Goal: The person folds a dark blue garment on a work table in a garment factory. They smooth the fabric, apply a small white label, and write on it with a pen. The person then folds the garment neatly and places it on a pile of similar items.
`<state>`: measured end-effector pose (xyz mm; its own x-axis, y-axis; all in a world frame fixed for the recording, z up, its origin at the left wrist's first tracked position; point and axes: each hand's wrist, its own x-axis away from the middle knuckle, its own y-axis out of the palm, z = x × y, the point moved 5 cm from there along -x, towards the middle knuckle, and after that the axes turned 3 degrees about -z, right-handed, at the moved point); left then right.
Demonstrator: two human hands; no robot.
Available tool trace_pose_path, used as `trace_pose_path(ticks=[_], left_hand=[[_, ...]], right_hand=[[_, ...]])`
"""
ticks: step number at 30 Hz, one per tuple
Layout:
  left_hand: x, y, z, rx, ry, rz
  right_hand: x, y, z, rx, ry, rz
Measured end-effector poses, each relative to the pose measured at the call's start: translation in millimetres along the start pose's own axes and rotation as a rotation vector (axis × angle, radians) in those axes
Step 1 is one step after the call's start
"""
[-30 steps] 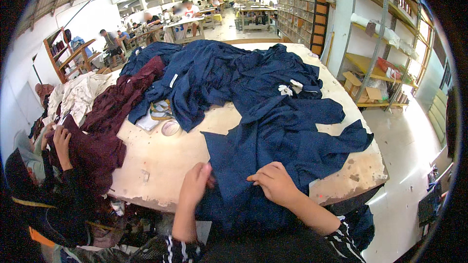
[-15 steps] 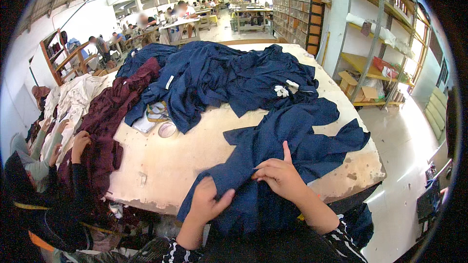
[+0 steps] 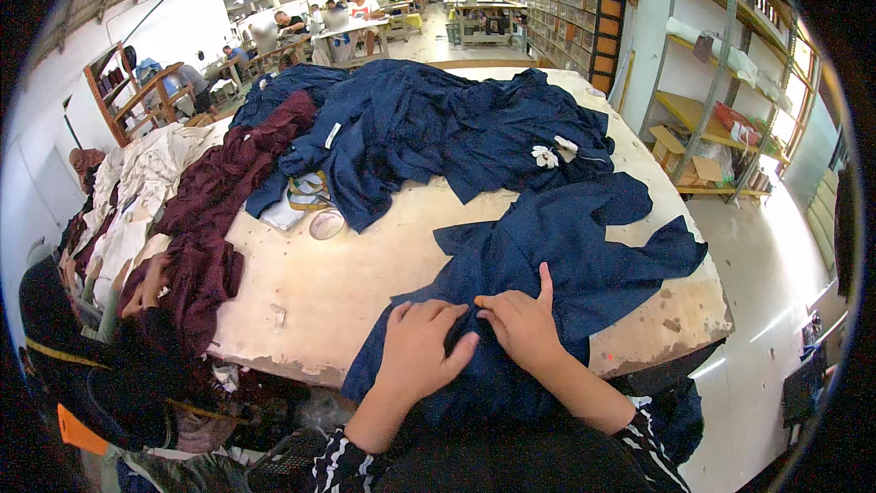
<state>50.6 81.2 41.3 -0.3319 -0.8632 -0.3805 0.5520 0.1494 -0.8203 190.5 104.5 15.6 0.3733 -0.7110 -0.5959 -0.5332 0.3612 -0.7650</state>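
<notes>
A navy blue garment (image 3: 538, 246) lies crumpled across the near right part of the table, its near end hanging over the edge toward me. My right hand (image 3: 522, 327) pinches its cloth between thumb and bent fingers, one finger sticking up. Beside it, my left hand (image 3: 418, 347) rests on the same garment, fingertips almost meeting the right hand's. Its thumb stands apart from the fingers, with dark cloth showing in the gap. Whatever lies under the fingertips is too small to make out.
More navy garments (image 3: 411, 119) are heaped at the back, with white flower-like pieces (image 3: 546, 157). A tape roll (image 3: 326, 225) lies mid-table. Maroon cloth (image 3: 203, 210) and cream cloth (image 3: 137, 183) cover the left side, where a co-worker's hand (image 3: 149, 285) works. Metal shelving (image 3: 698, 114) stands right.
My left hand has moved right and up to the right hand, its fingers now on the cloth. My right hand keeps its pinch. The whole view has shifted slightly.
</notes>
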Motion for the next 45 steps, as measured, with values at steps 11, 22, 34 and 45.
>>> trace_pose_path(ticks=[11,22,34,45], left_hand=[[14.1,-13.5,-42.6,0.386,0.097,0.265],[36.7,-19.0,-43.4,0.045,0.275,0.534],[37.6,-20.9,-41.7,0.103,0.254,0.502],[34.6,-30.7,-38.1,0.13,0.26,0.468]], right_hand=[[7.6,-9.8,26.0,-0.423,0.177,-0.208],[-14.1,-60.2,81.5,-0.169,0.024,-0.303],[-12.7,-43.3,71.1,-0.08,0.001,-0.068],[20.7,-54.8,65.9,-0.181,0.013,-0.556]])
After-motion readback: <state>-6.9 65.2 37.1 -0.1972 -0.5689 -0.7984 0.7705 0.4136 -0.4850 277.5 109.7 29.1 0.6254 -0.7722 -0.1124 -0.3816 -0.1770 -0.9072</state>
